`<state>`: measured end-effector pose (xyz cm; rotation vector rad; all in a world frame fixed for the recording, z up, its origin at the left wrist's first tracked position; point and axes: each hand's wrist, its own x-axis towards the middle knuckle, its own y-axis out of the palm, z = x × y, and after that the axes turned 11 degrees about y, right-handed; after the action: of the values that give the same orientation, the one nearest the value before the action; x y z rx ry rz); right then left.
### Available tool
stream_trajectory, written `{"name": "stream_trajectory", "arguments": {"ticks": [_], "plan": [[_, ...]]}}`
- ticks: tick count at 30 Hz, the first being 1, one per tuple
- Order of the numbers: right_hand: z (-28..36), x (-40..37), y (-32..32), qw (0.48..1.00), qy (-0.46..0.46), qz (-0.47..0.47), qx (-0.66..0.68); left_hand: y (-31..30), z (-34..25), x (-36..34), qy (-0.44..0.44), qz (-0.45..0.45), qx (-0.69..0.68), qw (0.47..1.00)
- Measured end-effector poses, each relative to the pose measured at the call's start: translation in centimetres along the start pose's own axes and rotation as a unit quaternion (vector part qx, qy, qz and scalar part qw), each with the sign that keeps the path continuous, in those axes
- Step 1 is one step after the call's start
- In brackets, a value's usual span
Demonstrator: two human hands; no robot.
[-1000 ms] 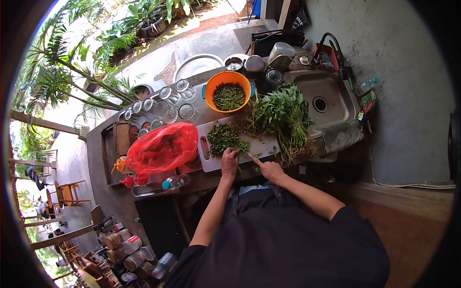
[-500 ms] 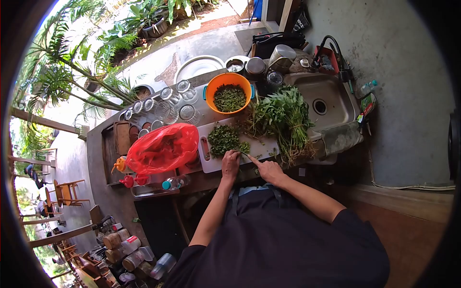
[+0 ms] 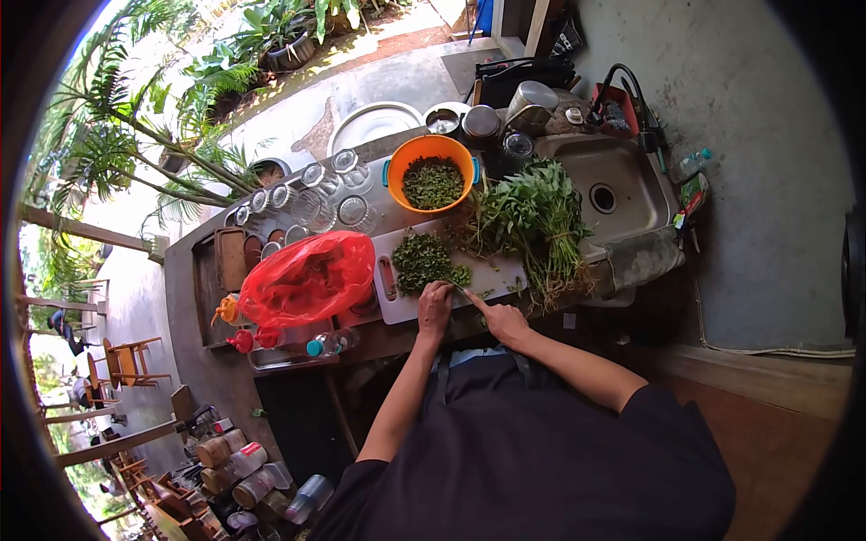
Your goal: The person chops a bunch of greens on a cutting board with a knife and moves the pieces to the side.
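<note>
Knife (image 3: 473,297) at the cutting board's (image 3: 400,312) near edge!
My right hand (image 3: 507,323) grips it; my left hand (image 3: 435,308) curls by chopped greens (image 3: 420,260), hold too hidden to call.

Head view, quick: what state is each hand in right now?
Left hand: beside the chopped greens; grip hidden, cannot tell whether it holds anything.
Right hand: closed, holding a knife.

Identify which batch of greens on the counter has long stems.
The leafy bunch beside the sink; the greens in the orange bowl and the pile by the left hand are chopped.
</note>
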<state>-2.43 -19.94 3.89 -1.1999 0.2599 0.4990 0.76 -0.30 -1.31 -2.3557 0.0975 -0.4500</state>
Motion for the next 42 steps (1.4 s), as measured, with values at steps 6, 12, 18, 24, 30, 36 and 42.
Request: {"name": "stream_trajectory", "arguments": {"ticks": [6, 12, 18, 24, 30, 36, 42], "plan": [[-0.8, 0.8, 1.1, 1.0, -0.001, 0.003, -0.001, -0.1, -0.8, 0.1, 0.004, -0.008, 0.031, 0.999], [-1.2, -0.5, 0.6, 1.0, 0.006, 0.018, -0.011, -0.3, -0.9, 0.1, 0.0, -0.014, 0.046, 0.999], [-0.9, -0.1, 0.5, 1.0, 0.005, 0.017, 0.015, -0.7, -1.6, 0.0, 0.01, 0.009, 0.046, 0.999], [-1.3, -0.6, 0.0, 1.0, 0.002, 0.006, -0.009, -0.5, -1.1, -0.2, 0.003, 0.014, 0.037, 0.999], [-0.4, -1.1, -2.2, 0.999, 0.017, 0.022, -0.021, -0.4, -0.4, -0.2, -0.002, 0.004, 0.025, 1.0], [0.5, -1.3, -2.4, 1.0, 0.005, 0.01, -0.023, -0.1, 0.2, -0.3, -0.004, -0.002, 0.014, 1.0], [0.8, -0.7, -2.5, 0.999, 0.002, 0.012, -0.03, -0.2, 0.1, -0.3, -0.005, 0.003, 0.014, 1.0]]}}
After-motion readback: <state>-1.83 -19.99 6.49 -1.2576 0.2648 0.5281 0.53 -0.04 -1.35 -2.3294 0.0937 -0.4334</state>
